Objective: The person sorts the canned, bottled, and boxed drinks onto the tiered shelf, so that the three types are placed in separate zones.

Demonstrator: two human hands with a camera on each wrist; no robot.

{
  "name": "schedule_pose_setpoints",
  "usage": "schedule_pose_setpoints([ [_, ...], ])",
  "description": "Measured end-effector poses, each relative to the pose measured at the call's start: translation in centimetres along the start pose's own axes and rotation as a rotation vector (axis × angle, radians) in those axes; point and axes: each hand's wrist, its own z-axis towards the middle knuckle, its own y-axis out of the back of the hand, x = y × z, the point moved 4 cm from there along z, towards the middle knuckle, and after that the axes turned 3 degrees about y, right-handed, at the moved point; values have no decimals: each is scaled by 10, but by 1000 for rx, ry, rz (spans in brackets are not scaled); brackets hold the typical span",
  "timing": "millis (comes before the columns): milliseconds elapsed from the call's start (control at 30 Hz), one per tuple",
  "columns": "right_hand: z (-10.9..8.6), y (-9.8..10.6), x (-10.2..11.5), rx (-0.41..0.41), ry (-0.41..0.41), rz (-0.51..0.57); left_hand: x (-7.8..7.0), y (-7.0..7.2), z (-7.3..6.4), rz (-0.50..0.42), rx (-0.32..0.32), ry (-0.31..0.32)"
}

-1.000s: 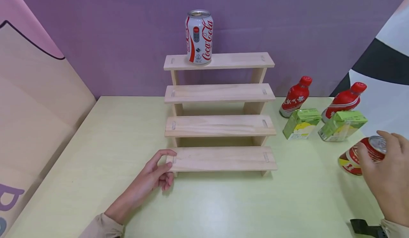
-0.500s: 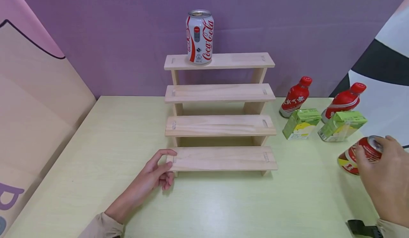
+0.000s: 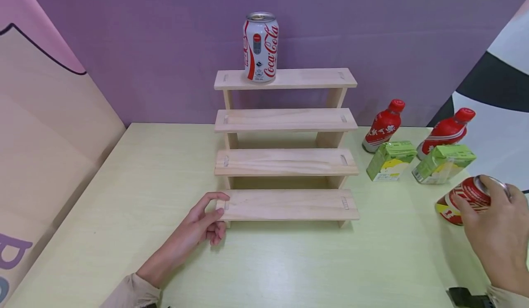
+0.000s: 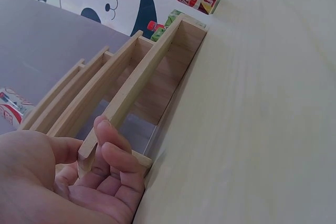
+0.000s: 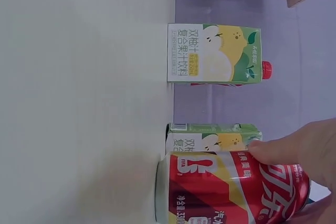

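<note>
A stepped wooden display shelf [image 3: 285,162] stands mid-table in the head view. My left hand [image 3: 204,221] pinches the left end of its lowest board, the thumb and fingers on either side of the wood in the left wrist view. On the right, my right hand [image 3: 498,225] grips a red soda can [image 3: 464,200] near its top. The thumb lies against the can's side in the right wrist view; some fingers are hidden there. The can is on or just over the table; I cannot tell which. One white Coca-Cola can [image 3: 261,48] stands on the shelf's top board.
Two green juice cartons [image 3: 391,161] stand right of the shelf, just beyond the red can. Behind them are two red bottles [image 3: 382,126]. A purple backdrop [image 3: 165,46] rises behind the pale table [image 3: 289,266].
My right hand has moved left onto the red can, and its fingers have closed around the upper part. The can has shifted slightly left. My left hand keeps its hold on the shelf.
</note>
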Motion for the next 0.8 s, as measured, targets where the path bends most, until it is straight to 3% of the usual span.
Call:
schedule_pose_setpoints([
  [133, -1, -2, -2, 6, -20, 20, 0, 0, 1, -4, 3, 3],
  [533, -4, -4, 0, -36, 45, 42, 2, -1, 0, -2, 1, 8],
  [800, -6, 8, 7, -74, 75, 95, 0, -1, 1, -13, 2, 18],
])
